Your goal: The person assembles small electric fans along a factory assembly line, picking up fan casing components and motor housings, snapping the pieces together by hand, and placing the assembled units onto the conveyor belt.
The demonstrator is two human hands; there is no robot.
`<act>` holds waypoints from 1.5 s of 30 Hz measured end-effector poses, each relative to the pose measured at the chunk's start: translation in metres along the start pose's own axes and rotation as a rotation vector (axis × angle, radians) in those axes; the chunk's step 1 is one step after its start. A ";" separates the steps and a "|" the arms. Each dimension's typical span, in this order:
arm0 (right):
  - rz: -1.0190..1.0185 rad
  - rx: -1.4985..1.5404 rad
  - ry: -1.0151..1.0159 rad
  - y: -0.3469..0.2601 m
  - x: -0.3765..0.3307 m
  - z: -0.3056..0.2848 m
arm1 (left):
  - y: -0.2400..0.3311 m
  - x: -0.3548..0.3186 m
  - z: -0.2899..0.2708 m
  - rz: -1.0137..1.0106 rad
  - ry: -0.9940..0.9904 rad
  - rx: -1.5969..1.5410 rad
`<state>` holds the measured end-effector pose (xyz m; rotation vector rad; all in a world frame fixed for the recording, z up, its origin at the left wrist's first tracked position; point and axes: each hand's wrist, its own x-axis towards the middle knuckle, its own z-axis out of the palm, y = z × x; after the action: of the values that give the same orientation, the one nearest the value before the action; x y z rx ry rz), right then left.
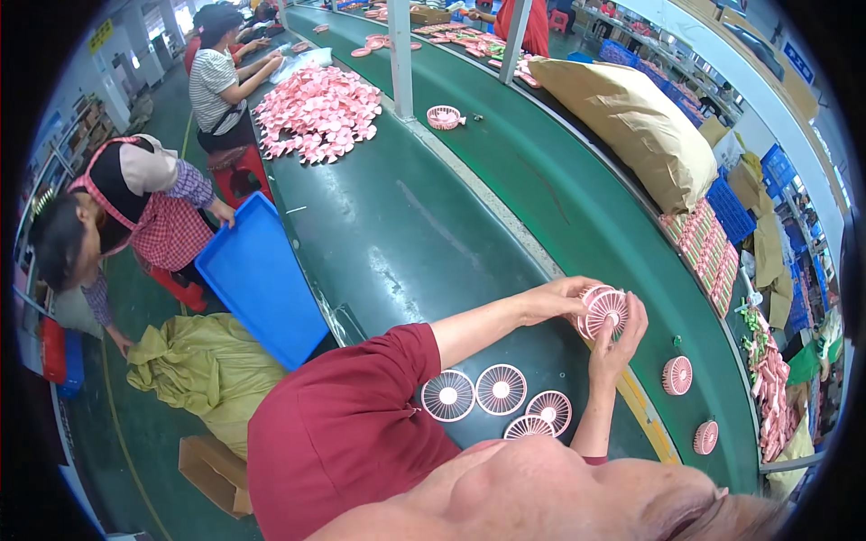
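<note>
Both my hands are at a small round pink fan head [603, 311] with a spoked grille, held over the table's right edge beside the belt. My left hand [557, 300] grips its far left side, fingers curled round it. On its near right side my right hand [619, 341] holds the grille's rim, thumb and fingers bent. Below my forearms lie several loose pink fan grilles; a grille on the left [448, 397] and one beside it [501, 389] are flat, while another [550, 410] overlaps a grille nearer me [529, 427].
A green conveyor belt [577, 198] passes on the right, carrying pink fan heads [677, 375]. Pink fan blades [320, 113] are heaped farther up the dark green table [424, 234]. At left, a person bends over a yellow-green sack [203, 365], one hand on a blue tray [262, 279].
</note>
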<state>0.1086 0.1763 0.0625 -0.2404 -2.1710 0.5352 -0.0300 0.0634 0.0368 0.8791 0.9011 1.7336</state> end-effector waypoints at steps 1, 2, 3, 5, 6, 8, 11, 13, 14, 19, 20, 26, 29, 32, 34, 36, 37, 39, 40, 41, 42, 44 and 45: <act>0.001 0.001 -0.004 0.002 -0.002 0.002 | -0.006 0.001 0.001 -0.026 0.014 -0.076; 0.001 0.013 -0.046 0.004 -0.004 0.003 | -0.011 0.000 0.008 -0.051 0.029 -0.155; 0.000 0.026 -0.089 0.005 -0.006 0.005 | -0.015 -0.002 0.014 -0.044 0.082 -0.119; -0.016 0.051 -0.108 0.001 -0.009 0.009 | -0.019 0.002 0.017 -0.066 0.192 -0.224; -0.048 0.043 -0.119 -0.004 -0.010 0.011 | -0.023 0.005 0.018 -0.089 0.297 -0.323; -0.099 -0.017 -0.168 -0.006 -0.015 0.019 | -0.027 0.008 0.011 -0.059 0.196 -0.500; -0.038 0.022 -0.244 -0.008 -0.017 0.023 | -0.026 0.007 0.007 -0.117 0.117 -0.657; -0.035 0.058 -0.240 -0.005 -0.020 0.028 | -0.029 0.007 0.008 -0.117 0.158 -0.677; -0.030 0.085 -0.226 -0.004 -0.022 0.030 | -0.024 0.003 0.012 -0.106 0.198 -0.683; 0.250 0.533 -0.194 -0.018 -0.033 0.044 | -0.045 -0.002 0.042 0.390 0.560 0.014; 0.287 0.577 -0.186 -0.022 -0.032 0.041 | -0.044 -0.004 0.046 0.486 0.553 0.059; 0.409 0.727 -0.098 -0.025 -0.034 0.046 | -0.041 -0.004 0.050 0.639 0.617 0.269; 0.403 0.699 -0.200 -0.018 -0.027 0.046 | -0.048 -0.001 0.036 0.598 0.668 0.332; 0.443 0.651 -0.234 0.005 -0.019 0.039 | -0.059 0.007 0.011 0.441 0.540 0.446; 0.481 0.576 -0.184 0.032 -0.013 0.029 | -0.045 0.006 0.005 0.255 0.358 0.444; 0.470 0.477 -0.021 0.070 -0.002 0.010 | -0.028 0.002 -0.012 0.153 0.217 0.615; 0.356 0.192 0.093 0.099 -0.003 -0.006 | -0.002 0.002 -0.014 0.073 0.199 0.692; 0.279 -0.271 0.131 0.110 -0.007 -0.026 | 0.016 0.002 -0.060 0.340 0.365 1.127; 0.242 -0.453 0.145 0.104 -0.009 -0.032 | 0.024 0.004 -0.089 0.471 0.482 1.185; 0.181 -0.413 0.100 0.099 -0.014 -0.036 | 0.038 0.009 -0.118 0.522 0.578 1.301; 0.118 -0.369 0.054 0.090 -0.019 -0.037 | 0.047 0.010 -0.153 0.645 0.669 1.412; 0.294 0.023 -0.295 0.028 -0.026 -0.035 | 0.067 0.004 -0.209 0.467 0.903 1.522; 0.380 0.255 -0.421 0.003 -0.034 -0.030 | 0.076 0.002 -0.236 0.378 0.972 1.591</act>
<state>0.1533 0.1754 0.0528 -0.4353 -2.4386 1.1571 -0.2661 0.0022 -0.0074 1.1151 3.1222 1.4457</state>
